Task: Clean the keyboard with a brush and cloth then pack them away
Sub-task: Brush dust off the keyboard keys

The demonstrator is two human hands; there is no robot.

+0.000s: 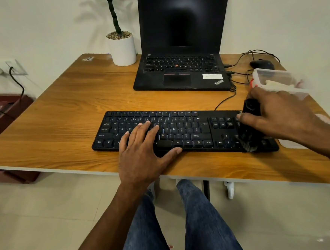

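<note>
A black keyboard (182,130) lies near the front edge of the wooden desk (62,116). My left hand (144,145) rests flat on its left-middle keys, fingers spread, pressing it down. My right hand (280,114) grips a black brush (248,130) by its handle. The bristles touch the keyboard's right end, by the arrow keys. A clear plastic box (274,78) behind my right hand holds a pale cloth (274,84), partly hidden by my fingers.
An open black laptop (181,69) stands behind the keyboard, with cables (238,74) running to its right side. A black mouse (261,64) lies at the back right. A white plant pot (121,47) stands at the back. Wall sockets (2,69) and a maroon rack (1,113) are at left.
</note>
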